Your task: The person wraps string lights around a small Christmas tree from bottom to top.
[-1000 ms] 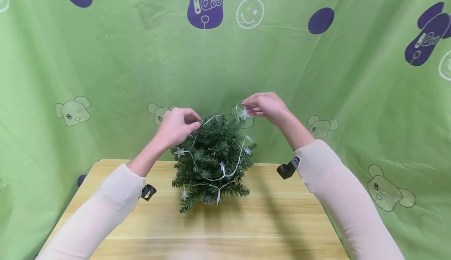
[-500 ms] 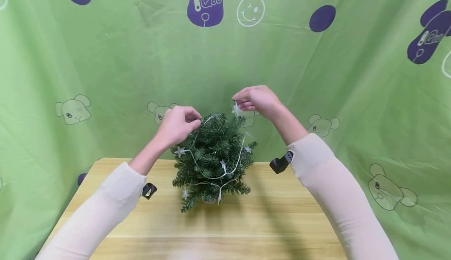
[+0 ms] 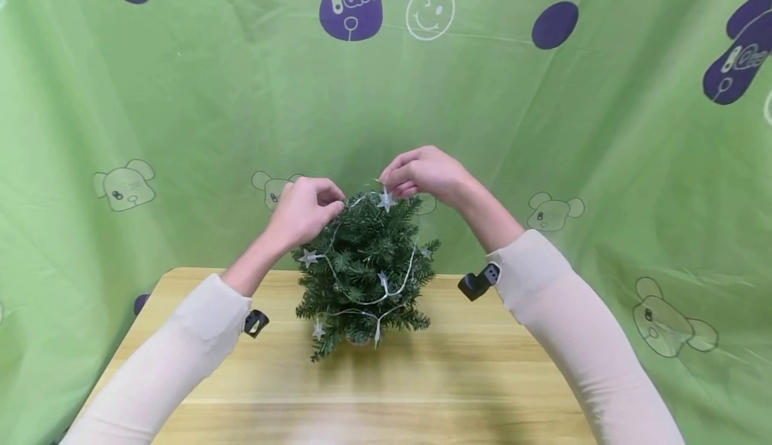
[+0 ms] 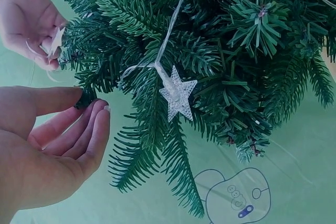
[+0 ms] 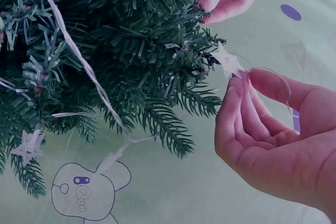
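Note:
A small artificial Christmas tree (image 3: 368,264) stands on the table, wound with a clear-wired string of star lights. My left hand (image 3: 304,212) is at the upper left of the tree. In the left wrist view its thumb and fingers pinch a green branch tip (image 4: 86,98). Over the treetop my right hand (image 3: 425,175) pinches one star light (image 3: 386,200) by its base, as the right wrist view also shows, with wire looping past the thumb. Another star light (image 4: 178,94) hangs on the tree's left side. More stars (image 3: 384,283) sit lower on the front.
The wooden table (image 3: 253,378) reaches toward me from under the tree. A green printed curtain (image 3: 253,83) hangs behind and at both sides. Small black wrist cameras (image 3: 478,282) are strapped at both sleeves.
My right hand has carried the star light leftward, from the right of the tree to over its top. The left hand has stayed at the same branch.

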Tool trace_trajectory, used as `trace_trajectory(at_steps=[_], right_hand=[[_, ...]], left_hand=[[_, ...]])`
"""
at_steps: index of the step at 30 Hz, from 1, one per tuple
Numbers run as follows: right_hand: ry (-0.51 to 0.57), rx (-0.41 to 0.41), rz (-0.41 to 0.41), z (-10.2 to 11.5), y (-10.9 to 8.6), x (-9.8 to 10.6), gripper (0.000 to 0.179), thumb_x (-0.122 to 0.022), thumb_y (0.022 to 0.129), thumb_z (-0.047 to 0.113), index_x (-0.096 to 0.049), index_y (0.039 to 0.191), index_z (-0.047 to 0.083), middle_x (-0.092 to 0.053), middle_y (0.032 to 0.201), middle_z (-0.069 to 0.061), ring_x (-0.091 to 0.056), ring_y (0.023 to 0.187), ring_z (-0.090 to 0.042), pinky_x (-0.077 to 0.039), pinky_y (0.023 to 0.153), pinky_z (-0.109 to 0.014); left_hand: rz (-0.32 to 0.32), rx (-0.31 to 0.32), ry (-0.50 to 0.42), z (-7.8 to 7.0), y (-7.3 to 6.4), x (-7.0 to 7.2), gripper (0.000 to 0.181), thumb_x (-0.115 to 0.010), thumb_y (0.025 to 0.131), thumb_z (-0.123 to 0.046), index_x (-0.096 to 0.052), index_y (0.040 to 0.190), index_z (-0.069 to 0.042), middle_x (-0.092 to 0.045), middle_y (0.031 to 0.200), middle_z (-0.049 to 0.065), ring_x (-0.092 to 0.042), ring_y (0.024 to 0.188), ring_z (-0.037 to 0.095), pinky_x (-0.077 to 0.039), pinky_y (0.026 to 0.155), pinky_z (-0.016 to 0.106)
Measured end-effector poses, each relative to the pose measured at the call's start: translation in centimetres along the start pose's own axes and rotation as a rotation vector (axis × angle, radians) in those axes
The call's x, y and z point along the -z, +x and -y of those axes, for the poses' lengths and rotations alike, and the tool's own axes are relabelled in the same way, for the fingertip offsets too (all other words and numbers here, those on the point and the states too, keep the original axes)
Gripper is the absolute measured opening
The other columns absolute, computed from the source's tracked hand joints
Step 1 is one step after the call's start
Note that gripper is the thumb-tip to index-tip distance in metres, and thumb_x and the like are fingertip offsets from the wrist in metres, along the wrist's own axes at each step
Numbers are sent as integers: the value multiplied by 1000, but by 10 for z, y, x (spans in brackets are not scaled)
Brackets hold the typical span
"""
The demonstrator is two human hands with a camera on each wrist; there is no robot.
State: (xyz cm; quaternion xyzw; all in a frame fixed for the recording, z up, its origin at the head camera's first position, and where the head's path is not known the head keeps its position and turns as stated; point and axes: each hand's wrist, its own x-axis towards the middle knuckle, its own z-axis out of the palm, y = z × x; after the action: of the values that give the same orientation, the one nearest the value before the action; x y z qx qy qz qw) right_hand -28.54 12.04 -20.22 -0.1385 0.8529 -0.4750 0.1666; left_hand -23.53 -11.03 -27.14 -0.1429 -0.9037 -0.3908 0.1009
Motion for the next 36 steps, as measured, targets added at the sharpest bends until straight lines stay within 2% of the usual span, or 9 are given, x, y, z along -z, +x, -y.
trace_trajectory(at_steps=[9,17,22,31,36], right_hand=[[-105,25,35,6,-13,-6,22,-70,93,14,-71,113,3,-72,108,-13,-70,94,-24,-57,96,-42],[-123,54,-3,3,-18,-20,17,-74,91,15,-73,105,6,-74,102,-11,-70,91,-24,-59,91,-42],[-127,66,-59,-5,-20,-26,15,-76,90,15,-74,103,7,-75,98,-10,-70,87,-24,-60,87,-42],[-123,76,-157,-12,-24,-33,14,-79,86,11,-76,99,10,-76,99,-7,-70,87,-24,-61,80,-35],[-118,124,-227,-14,-24,-35,14,-79,84,10,-76,97,9,-77,95,-6,-71,85,-23,-60,80,-35]], left_hand=[[4,5,4,-2,1,3,18,-69,95,-15,-74,111,-7,-76,105,8,-71,96,24,-57,92,42],[10,3,0,-2,2,3,17,-69,95,-15,-74,110,-8,-76,105,8,-71,95,23,-58,91,41],[17,-6,6,-2,2,3,18,-69,95,-15,-74,110,-7,-76,105,8,-71,95,23,-58,90,40],[27,15,3,-3,2,3,18,-70,95,-15,-73,111,-8,-76,107,8,-71,98,24,-58,92,41],[34,20,10,-4,3,3,18,-69,95,-14,-73,111,-8,-76,106,8,-71,98,24,-58,92,41]])
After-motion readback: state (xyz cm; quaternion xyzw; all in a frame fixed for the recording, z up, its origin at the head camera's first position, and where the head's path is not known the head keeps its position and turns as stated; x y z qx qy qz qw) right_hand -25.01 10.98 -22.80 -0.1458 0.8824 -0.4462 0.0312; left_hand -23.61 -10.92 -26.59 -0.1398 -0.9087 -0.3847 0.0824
